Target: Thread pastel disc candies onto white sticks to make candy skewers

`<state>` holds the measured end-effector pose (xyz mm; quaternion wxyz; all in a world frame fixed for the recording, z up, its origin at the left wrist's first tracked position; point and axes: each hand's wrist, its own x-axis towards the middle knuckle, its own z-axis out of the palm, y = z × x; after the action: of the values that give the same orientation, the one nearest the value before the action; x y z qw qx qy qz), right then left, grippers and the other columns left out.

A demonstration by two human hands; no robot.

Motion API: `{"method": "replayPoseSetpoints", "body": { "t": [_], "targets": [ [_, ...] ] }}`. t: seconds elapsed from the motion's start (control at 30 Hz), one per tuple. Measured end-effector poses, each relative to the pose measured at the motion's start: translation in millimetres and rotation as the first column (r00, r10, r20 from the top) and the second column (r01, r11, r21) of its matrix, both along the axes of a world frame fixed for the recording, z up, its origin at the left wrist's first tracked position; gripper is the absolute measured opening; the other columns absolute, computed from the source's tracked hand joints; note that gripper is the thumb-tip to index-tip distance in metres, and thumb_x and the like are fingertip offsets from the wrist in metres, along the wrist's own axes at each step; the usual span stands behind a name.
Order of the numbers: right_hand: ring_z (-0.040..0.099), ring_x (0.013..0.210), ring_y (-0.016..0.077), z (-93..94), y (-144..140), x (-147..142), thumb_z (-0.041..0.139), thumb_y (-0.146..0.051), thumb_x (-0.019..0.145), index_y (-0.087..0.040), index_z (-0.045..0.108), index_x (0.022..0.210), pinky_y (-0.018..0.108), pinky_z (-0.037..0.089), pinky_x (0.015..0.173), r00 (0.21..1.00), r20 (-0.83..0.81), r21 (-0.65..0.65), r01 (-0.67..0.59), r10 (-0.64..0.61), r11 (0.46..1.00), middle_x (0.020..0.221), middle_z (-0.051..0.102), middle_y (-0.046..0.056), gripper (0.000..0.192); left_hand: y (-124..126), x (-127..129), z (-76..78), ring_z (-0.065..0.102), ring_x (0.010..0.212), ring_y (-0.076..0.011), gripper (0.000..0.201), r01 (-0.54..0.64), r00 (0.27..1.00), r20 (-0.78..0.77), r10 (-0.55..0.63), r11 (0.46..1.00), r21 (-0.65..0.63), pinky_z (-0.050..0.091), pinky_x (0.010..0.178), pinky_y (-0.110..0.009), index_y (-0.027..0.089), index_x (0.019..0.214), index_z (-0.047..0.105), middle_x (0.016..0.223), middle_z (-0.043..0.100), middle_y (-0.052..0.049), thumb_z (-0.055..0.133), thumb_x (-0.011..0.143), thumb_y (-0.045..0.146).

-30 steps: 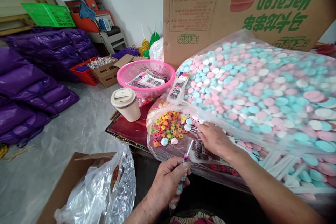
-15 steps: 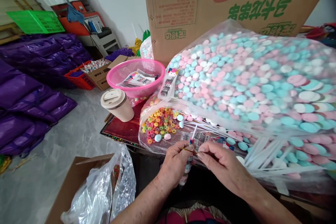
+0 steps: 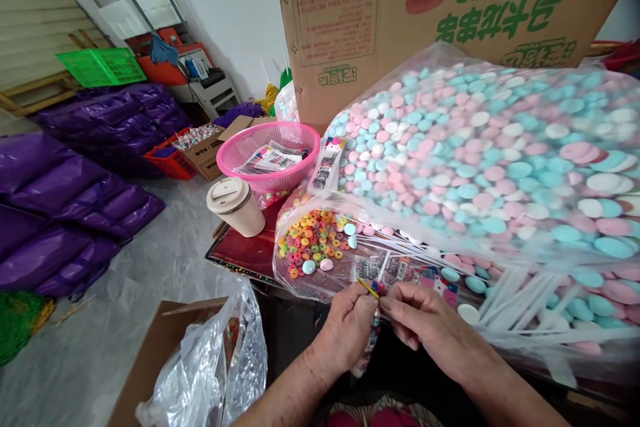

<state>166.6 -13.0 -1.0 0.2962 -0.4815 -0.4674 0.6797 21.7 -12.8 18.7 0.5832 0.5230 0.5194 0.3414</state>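
My left hand (image 3: 345, 330) grips a narrow clear candy packet (image 3: 369, 340) that hangs down below my fingers, its top bunched near a small yellow tie (image 3: 369, 288). My right hand (image 3: 425, 323) meets the left at that top, fingertips pinching the packet's neck. Both hands hover at the near edge of a clear sheet holding small colourful ring candies (image 3: 313, 243) and printed label cards (image 3: 387, 270). A huge clear bag of pink, blue and white candy discs (image 3: 475, 160) lies just behind, with white sticks (image 3: 515, 290) under it.
A lidded paper cup (image 3: 236, 205) and a pink basket (image 3: 270, 153) with printed cards stand at the left of the red table (image 3: 240, 250). A plastic-lined cardboard box (image 3: 195, 360) sits on the floor at my left. A big Macaron carton (image 3: 400, 7) stands behind; purple sacks (image 3: 75, 187) lie left.
My right hand left the sticks on the sheet and came back to my left hand, now pinching the packet's top. The white stick that stood up from the packet no longer shows.
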Motion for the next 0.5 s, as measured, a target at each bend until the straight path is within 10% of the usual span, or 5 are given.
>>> {"method": "replayPoseSetpoints", "body": {
  "t": [0.23, 0.4, 0.5],
  "targets": [
    [0.038, 0.043, 0.0088, 5.5, 4, -6, 0.055, -0.052, 0.074, -0.020, 0.046, 0.059, 0.022, 0.026, 0.042, 0.964, 0.264, 0.127, 0.002, -0.036, 0.992, 0.047, 0.044, -0.005, 0.037, -1, -14, -3.8, 0.046, 0.075, -0.0157, 0.023, 0.181, 0.977, 0.112, -0.182, 0.983, 0.018, 0.038, 0.074, -0.028, 0.018, 0.071, 0.054, 0.077, 0.052, -0.004, 0.041, 0.084, 0.032],
    [0.037, 0.048, 0.0100, 9.1, 5, -10, 0.052, -0.039, 0.074, -0.021, 0.044, 0.055, 0.023, 0.028, 0.046, 0.884, 0.409, 0.434, 0.032, -0.228, 0.900, 0.049, 0.042, -0.005, 0.028, -3, -11, -15.6, 0.042, 0.066, -0.0118, 0.039, -0.025, 0.969, 0.242, 0.045, 0.996, -0.083, 0.036, 0.067, -0.024, 0.016, 0.059, 0.051, 0.067, 0.047, 0.000, 0.052, 0.083, 0.047],
    [0.040, 0.046, 0.0105, 8.5, 3, -10, 0.052, -0.041, 0.074, -0.021, 0.051, 0.069, 0.022, 0.030, 0.044, 0.902, 0.352, 0.384, 0.105, -0.250, 0.917, 0.050, 0.045, -0.005, 0.021, -3, -8, -16.9, 0.043, 0.064, -0.0108, 0.038, -0.070, 0.947, 0.306, 0.100, 0.992, -0.107, 0.035, 0.064, -0.022, 0.015, 0.060, 0.054, 0.066, 0.049, 0.000, 0.061, 0.077, 0.048]
  ]
}}
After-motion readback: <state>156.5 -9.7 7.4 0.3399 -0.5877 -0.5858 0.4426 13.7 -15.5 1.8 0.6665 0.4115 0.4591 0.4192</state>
